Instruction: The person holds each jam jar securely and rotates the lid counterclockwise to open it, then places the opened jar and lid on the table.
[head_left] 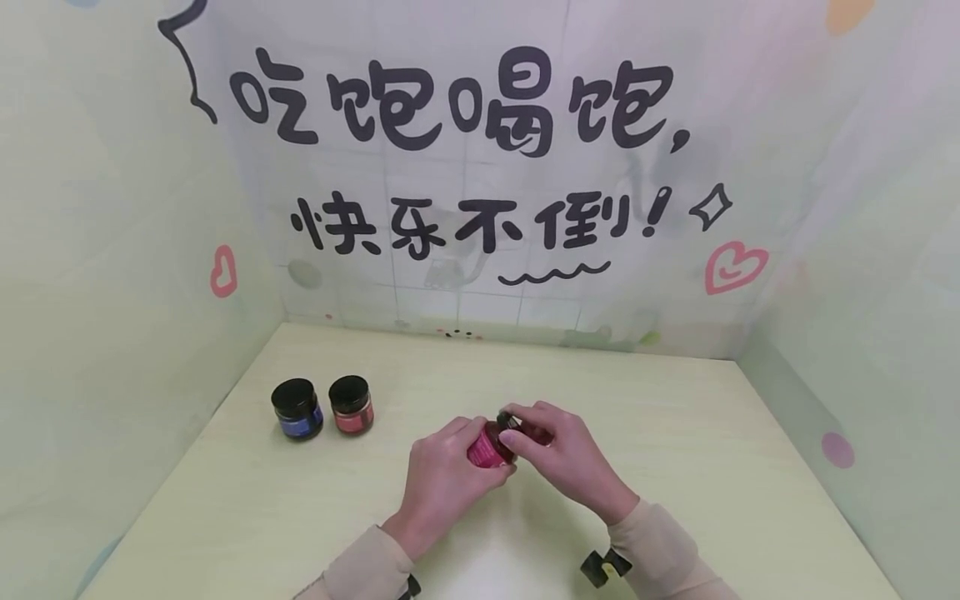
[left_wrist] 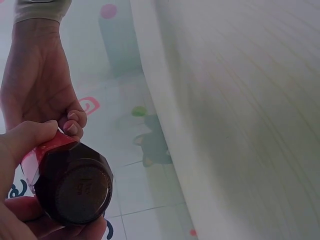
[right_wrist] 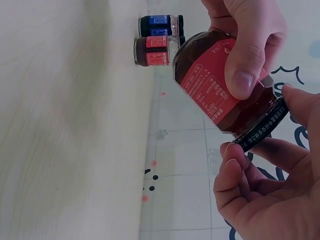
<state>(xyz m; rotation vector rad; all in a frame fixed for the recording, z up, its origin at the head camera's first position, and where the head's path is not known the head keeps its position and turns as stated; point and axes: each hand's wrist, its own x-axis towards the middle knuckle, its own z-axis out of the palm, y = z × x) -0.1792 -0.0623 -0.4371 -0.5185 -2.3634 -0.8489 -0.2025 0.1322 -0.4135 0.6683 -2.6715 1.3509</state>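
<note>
The held jar (right_wrist: 192, 62) wears a red label (right_wrist: 207, 85) printed in white, its lid (right_wrist: 262, 125) black; a blue-labelled jar (head_left: 300, 425) and a red-labelled jar (head_left: 353, 417) have black lids (head_left: 349, 389). Sleeves (head_left: 654, 546) are beige, the tabletop (head_left: 690, 442) streaky cream, the back wall (head_left: 420, 304) whitish (black lettering (head_left: 490, 227), a pink heart (head_left: 710, 279)).

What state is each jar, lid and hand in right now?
Held jar: raised, tilted.
Black lid: at its mouth; can't tell whether loosened.
Left hand's grip: around the held jar.
Right hand's grip: pinches the black lid.
Blue-labelled jar: upright, capped.
Red-labelled jar: upright, capped.
</note>
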